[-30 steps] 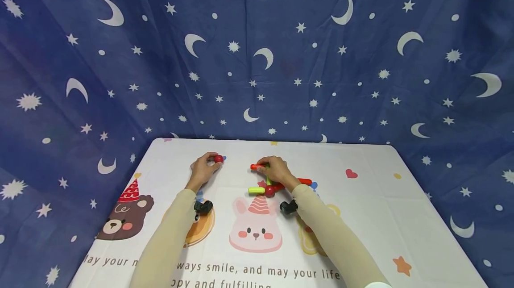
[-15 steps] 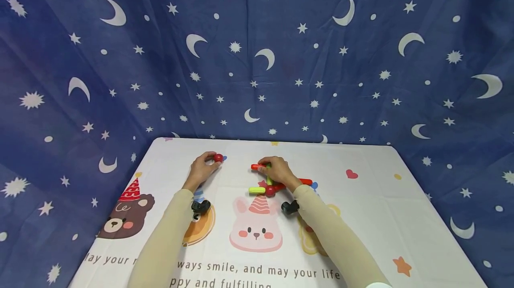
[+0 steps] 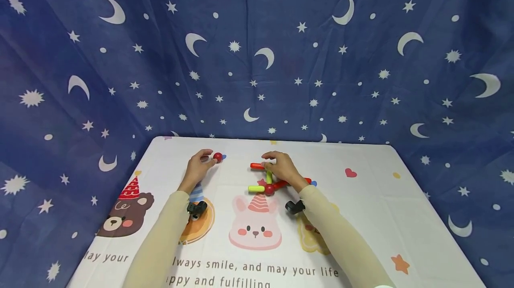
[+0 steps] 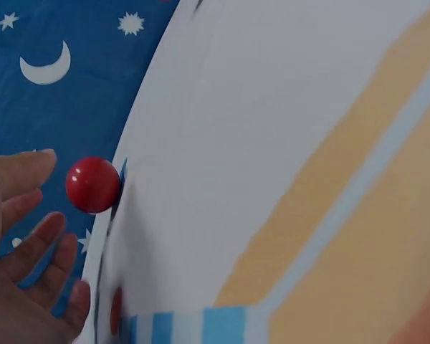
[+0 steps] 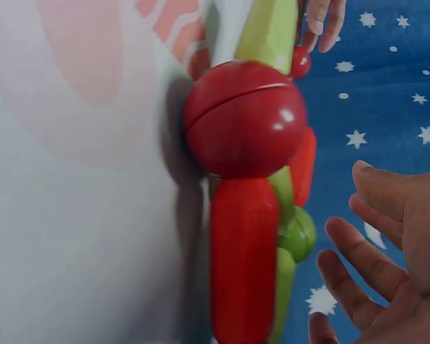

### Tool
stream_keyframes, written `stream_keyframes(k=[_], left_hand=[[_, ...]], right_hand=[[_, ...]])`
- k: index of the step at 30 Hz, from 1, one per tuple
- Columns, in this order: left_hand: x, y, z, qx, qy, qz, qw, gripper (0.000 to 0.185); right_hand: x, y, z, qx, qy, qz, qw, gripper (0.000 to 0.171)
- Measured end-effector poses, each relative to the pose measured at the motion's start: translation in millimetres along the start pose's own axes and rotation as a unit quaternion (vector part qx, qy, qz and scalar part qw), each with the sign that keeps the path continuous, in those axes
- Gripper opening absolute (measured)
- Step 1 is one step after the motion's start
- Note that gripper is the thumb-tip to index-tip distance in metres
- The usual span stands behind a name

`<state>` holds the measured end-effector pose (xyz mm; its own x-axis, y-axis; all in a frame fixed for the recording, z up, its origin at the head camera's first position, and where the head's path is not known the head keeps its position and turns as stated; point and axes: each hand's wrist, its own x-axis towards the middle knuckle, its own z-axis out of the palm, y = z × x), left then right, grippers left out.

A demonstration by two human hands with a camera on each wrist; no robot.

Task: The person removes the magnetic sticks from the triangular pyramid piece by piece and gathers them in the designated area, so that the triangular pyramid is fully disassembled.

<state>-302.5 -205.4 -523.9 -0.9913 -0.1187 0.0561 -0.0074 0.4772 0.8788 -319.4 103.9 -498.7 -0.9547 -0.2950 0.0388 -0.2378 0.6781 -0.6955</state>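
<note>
My left hand [image 3: 196, 167] hovers beside a small red ball [image 3: 217, 157] with a blue end piece [image 3: 224, 156] at the far left; its fingers are relaxed and stand apart from the ball. My right hand [image 3: 284, 167] is over a group of joined toy sticks and balls, fingers loosely spread and holding nothing. That group has a red ball [image 5: 245, 118], a red stick [image 5: 244, 261], a yellow-green stick [image 3: 255, 188] and a green ball [image 5: 299, 235]. Another red stick [image 3: 256, 166] lies at its far side. The right hand hides part of the group.
A white printed cloth [image 3: 353, 216] covers the table. A blue curtain [image 3: 257, 56] with moons and stars hangs behind the far edge. Black wrist cameras [image 3: 295, 207] sit on both wrists. A blue piece [image 3: 314, 183] shows at the right end of the group.
Both hands have let go: the left fingers have come off the red ball, and the right hand has lifted off the far red stick, shifting slightly right. The toy pieces stay in place.
</note>
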Motion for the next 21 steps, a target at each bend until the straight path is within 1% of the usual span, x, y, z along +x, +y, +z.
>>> stream_keyframes(k=[5, 11, 14, 21], left_hand=[[-8.8, 5.4, 1.6, -0.023, 0.011, 0.024, 0.9994, 0.041], [-20.5, 14.3, 8.1, -0.036, 0.021, 0.059, 0.9974, 0.037], [-27.0, 19.9, 12.7, -0.045, 0.013, 0.07, 0.9965, 0.035], [-42.6, 33.9, 23.3, -0.066, -0.009, 0.104, 0.9924, 0.032]], right_hand=[[-9.3, -2.3, -8.8, -0.009, 0.014, -0.015, 1.0, 0.033], [-24.7, -3.6, -16.1, -0.02, 0.042, -0.043, 0.998, 0.031], [-33.0, -4.4, -17.9, -0.016, 0.051, -0.051, 0.997, 0.029], [-51.5, -6.3, -20.0, 0.005, 0.06, -0.054, 0.997, 0.029]])
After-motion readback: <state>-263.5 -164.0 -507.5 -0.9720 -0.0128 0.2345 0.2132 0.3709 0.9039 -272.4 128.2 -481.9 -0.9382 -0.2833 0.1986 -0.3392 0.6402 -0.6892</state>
